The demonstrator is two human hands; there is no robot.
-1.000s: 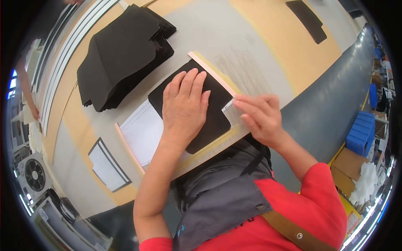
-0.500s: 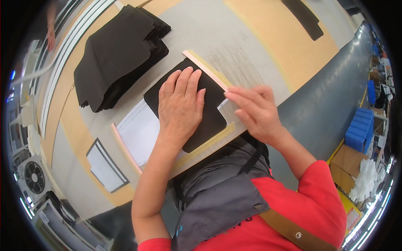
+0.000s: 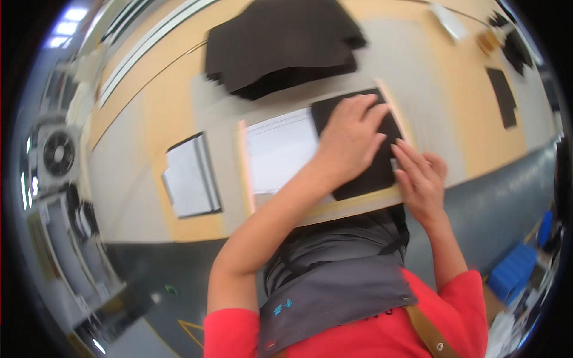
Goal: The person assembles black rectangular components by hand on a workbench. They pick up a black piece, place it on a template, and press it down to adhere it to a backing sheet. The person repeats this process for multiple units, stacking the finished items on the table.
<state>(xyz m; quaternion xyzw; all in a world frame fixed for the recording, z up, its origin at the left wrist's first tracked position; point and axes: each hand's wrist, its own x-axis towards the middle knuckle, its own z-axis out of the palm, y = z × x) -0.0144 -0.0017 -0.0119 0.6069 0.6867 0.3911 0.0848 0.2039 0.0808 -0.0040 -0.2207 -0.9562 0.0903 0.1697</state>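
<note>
On the work table lies a black flat sheet piece with a notched right side, over the right part of a white paper template. My left hand rests on it, fingers spread and palm down. At the notched right edge my right hand touches the black piece with its fingertips, the thumb held apart. Nothing shows in either hand. A pinkish strip borders the template on the left, and another strip runs along the black piece's right side.
Beyond the template stands a thick stack of black pieces. To its left lies a white panel with dark edges. Farther right are a narrow black piece and an amber tape roll. A blue crate sits off the table.
The view has turned, shifting the table's contents. My left hand still lies on the black piece. My right hand has lowered to its right edge, its fingers straighter.
</note>
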